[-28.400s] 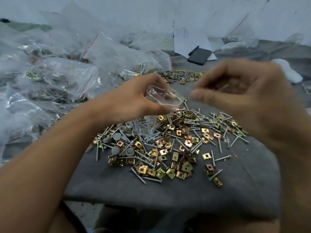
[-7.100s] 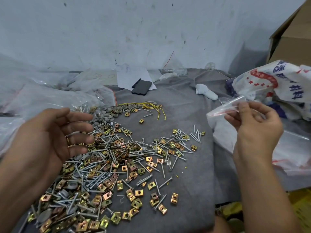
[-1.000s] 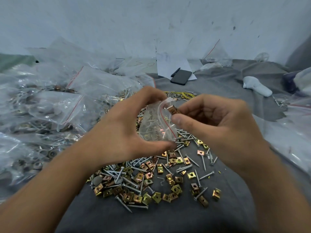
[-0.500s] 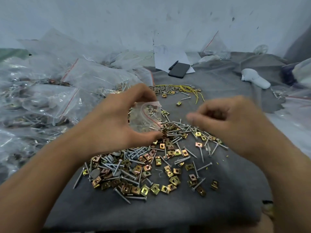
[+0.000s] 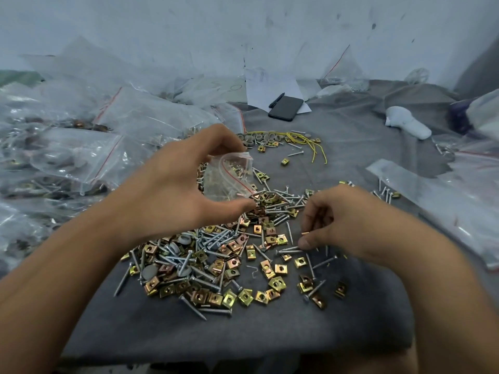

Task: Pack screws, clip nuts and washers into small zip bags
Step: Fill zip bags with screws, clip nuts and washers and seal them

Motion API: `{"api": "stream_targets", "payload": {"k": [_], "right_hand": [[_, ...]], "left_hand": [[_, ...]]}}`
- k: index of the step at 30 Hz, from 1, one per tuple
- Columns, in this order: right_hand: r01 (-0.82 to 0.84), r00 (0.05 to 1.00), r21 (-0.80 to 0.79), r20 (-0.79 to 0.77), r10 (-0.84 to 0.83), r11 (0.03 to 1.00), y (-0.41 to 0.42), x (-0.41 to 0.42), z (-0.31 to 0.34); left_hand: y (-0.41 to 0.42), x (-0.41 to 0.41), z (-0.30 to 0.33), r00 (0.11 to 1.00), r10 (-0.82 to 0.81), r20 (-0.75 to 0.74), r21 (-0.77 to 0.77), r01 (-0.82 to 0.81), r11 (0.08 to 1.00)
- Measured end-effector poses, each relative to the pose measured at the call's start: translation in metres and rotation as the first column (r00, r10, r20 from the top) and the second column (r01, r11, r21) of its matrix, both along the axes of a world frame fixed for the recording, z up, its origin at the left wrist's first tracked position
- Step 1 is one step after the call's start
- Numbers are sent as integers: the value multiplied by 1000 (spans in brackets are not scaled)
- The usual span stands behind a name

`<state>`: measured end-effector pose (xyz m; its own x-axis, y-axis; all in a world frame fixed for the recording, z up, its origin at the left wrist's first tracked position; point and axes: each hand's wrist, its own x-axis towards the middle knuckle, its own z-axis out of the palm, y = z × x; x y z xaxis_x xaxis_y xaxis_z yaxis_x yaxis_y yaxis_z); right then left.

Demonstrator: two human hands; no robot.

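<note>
My left hand [image 5: 172, 190] holds a small clear zip bag [image 5: 229, 176] with a red seal line, mouth open, above the pile. On the grey cloth [image 5: 270, 333] below lies a heap of silver screws [image 5: 213, 240], brass clip nuts [image 5: 229, 295] and a few grey washers [image 5: 149, 271]. My right hand [image 5: 343, 220] is down at the right edge of the heap, thumb and curled fingers pinching a screw [image 5: 290, 249] off the cloth.
Filled zip bags [image 5: 67, 157] are heaped along the left. A black phone [image 5: 286, 108] and pen lie on paper at the back. Yellow wire [image 5: 305, 141], a white object [image 5: 407, 125] and large plastic bags [image 5: 445, 195] sit to the right.
My right hand left the bag's mouth and dropped down right to the heap, where it now pinches a screw. The left hand keeps the bag raised.
</note>
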<state>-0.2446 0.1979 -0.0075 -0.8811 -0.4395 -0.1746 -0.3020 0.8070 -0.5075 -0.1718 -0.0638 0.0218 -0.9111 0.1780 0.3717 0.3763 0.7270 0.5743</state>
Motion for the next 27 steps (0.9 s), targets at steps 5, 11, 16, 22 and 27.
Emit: {"api": "stream_targets", "payload": {"k": [5,11,16,22,27], "right_hand": [[-55,998,-186,-35,49,981,1,3,1],[-119,988,-130,-114,105,984,-25,8,0],[-100,987,67,-117,108,993,-37,9,0],[-92,984,-86,-158,78,992,-34,9,-5],[-120,980,-818,-9,197,563,-20,8,-4]], "left_hand": [[0,1,2,1000,11,5,17,-11,1000],[0,2,3,1000,19,12,5,-19,1000],[0,3,4,1000,15,17,9,-15,1000],[-1,2,4,1000,3,13,16,-3,1000],[-5,-1,3,1000,-3,-2,25,3,1000]]}}
